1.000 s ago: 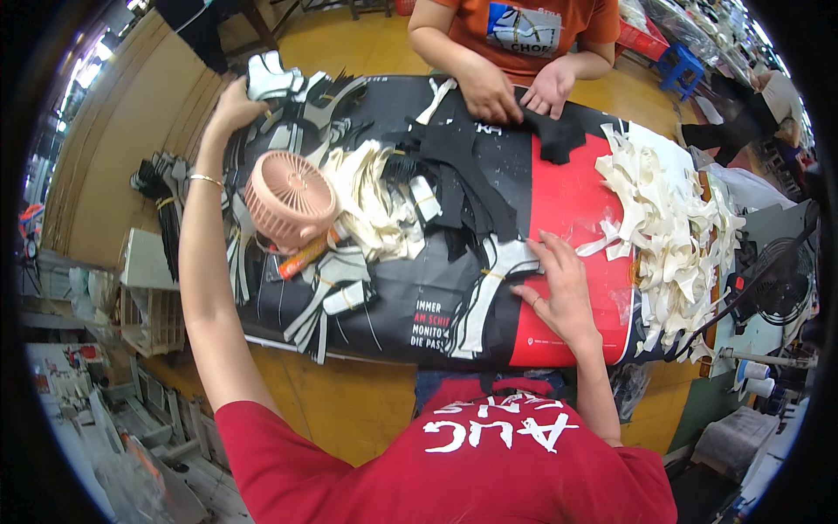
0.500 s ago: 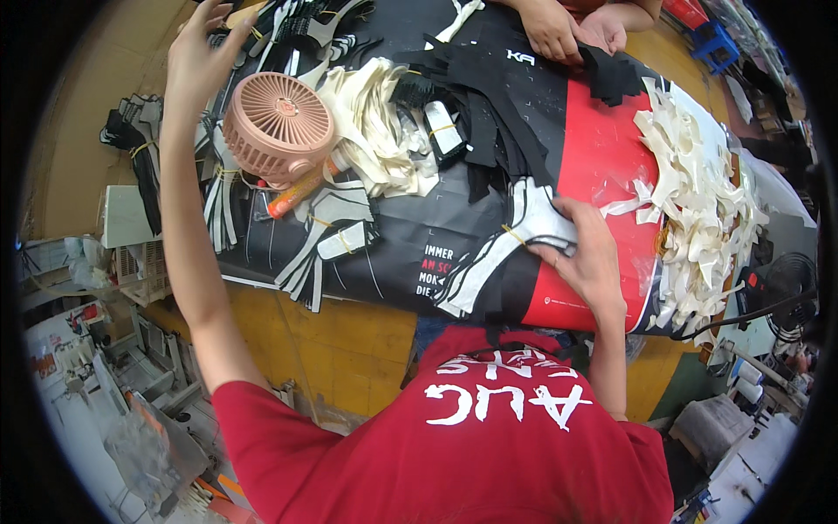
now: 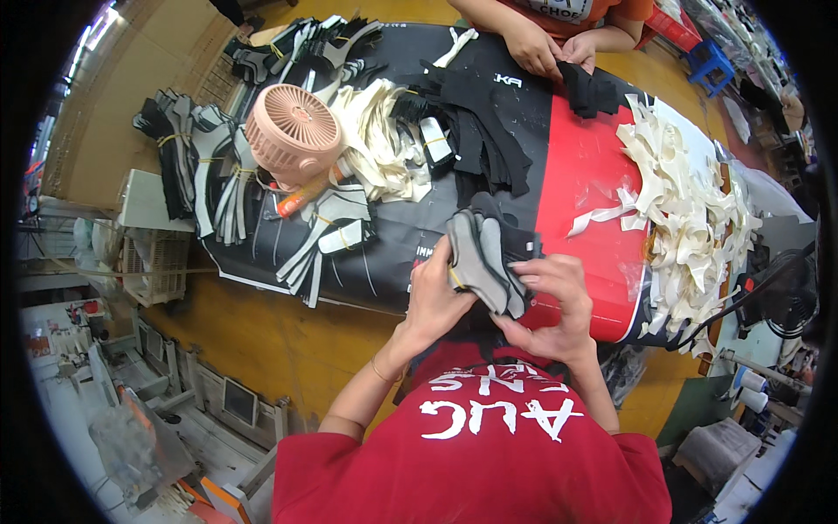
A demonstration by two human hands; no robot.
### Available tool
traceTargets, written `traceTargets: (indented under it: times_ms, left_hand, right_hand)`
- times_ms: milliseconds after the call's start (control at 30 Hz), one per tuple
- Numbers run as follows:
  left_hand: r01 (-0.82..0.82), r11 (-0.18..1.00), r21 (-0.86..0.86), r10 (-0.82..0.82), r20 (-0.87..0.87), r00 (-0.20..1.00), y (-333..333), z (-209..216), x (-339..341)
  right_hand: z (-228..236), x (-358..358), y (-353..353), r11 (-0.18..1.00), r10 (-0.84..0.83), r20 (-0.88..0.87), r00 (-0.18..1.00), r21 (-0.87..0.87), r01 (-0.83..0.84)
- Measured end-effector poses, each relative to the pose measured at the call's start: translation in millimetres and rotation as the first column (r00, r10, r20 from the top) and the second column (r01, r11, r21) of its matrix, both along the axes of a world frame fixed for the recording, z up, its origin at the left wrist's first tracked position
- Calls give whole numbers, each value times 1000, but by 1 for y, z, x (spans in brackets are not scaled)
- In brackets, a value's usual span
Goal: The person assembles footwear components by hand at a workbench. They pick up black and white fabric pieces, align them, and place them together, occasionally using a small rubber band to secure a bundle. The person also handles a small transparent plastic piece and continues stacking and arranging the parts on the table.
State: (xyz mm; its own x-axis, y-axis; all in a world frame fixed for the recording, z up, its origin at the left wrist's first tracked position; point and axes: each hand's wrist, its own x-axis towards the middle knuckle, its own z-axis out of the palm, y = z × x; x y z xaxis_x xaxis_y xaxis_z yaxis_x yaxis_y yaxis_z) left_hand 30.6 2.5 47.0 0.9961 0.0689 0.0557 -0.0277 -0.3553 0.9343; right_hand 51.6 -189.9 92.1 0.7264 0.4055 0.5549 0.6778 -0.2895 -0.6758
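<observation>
A bundle of grey and black cut fabric pieces (image 3: 480, 262) is held up over the near edge of the table, in front of my red shirt. My left hand (image 3: 436, 301) is closed on its left side, where a bit of yellow band shows by the fingers. Curled round the right side of the bundle is my right hand (image 3: 559, 306), thumb below and fingers above. Farther off lie loose black fabric pieces (image 3: 480, 131) and a pile of cream fabric pieces (image 3: 371, 140).
A pink fan (image 3: 292, 131) stands at left beside an orange tube (image 3: 301, 196). Around it lie several banded grey-black bundles (image 3: 340, 210). Cream scraps (image 3: 681, 218) cover the table's right end. Across the table, a co-worker's hands (image 3: 559, 52) hold black fabric (image 3: 589, 92).
My left hand has come down from the far left to the bundle. The bundle, which lay on the table under my right hand, is now raised between both hands.
</observation>
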Motion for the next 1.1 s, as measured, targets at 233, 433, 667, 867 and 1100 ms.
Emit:
traceTargets:
  times_ms: [233, 433, 667, 867, 1100]
  left_hand:
    - [-103, 988, 112, 60, 337, 940, 5, 7, -23]
    - [-89, 993, 77, 54, 378, 924, 3, 8, -27]
    - [-87, 995, -51, 98, 251, 963, -4, 16, -31]
    - [-93, 969, -227, 108, 54, 993, -9, 23, -26]
    - [-25, 995, 101, 19, 59, 998, -21, 23, -9]
  right_hand:
    - [2, -16, 5, 840, 115, -484, 868, 513, 175]
    - [-3, -19, -3, 878, 90, -468, 879, 454, 151]
    - [0, -21, -1, 871, 122, -477, 871, 473, 136]
    - [-5, -18, -2, 855, 160, -556, 816, 491, 166]
    - [-36, 1, -18, 908, -201, -661, 723, 151, 390]
